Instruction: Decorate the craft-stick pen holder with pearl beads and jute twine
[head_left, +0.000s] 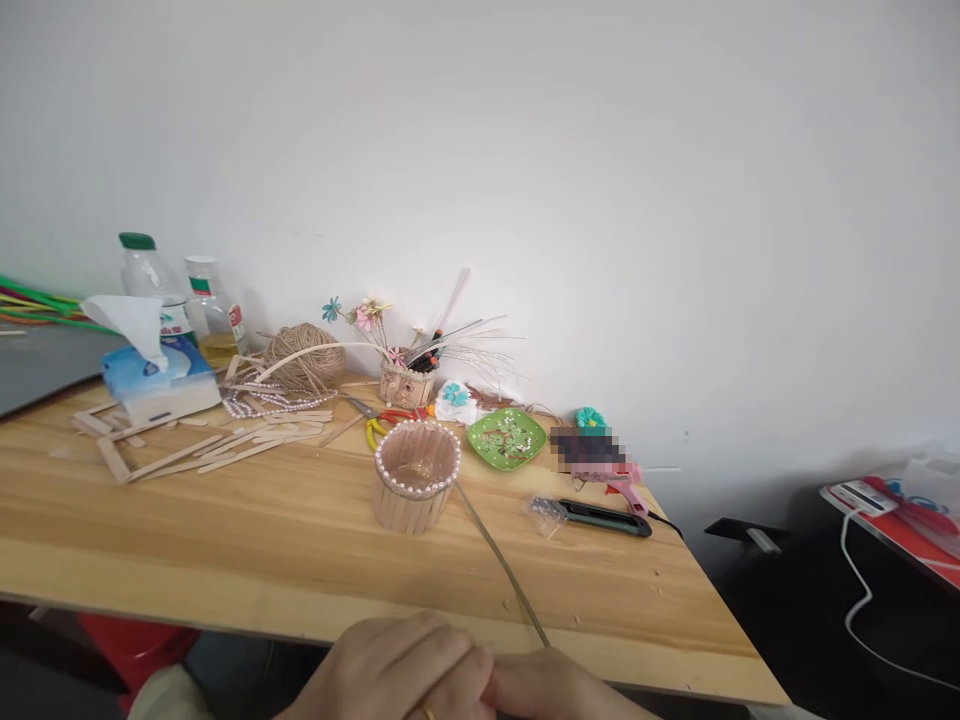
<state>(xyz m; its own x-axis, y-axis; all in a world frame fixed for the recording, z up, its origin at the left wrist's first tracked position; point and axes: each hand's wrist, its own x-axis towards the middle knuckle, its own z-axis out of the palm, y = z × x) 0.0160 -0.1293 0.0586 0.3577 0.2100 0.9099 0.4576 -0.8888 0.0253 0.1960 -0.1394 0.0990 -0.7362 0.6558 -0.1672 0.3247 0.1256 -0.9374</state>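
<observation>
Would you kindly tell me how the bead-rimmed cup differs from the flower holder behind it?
The bead-rimmed cup stands closer to the viewer, while the flower holder stands back near the wall. The bead-rimmed cup has no flowers or pens in it, whereas the flower holder carries artificial flowers and dark pens. The bead-rimmed cup also appears larger in this view than the flower holder. Both are upright, round and wooden-looking.

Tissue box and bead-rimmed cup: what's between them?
Loose wooden sticks, then bare tabletop nearer the cup; it shows in the head view.
</observation>
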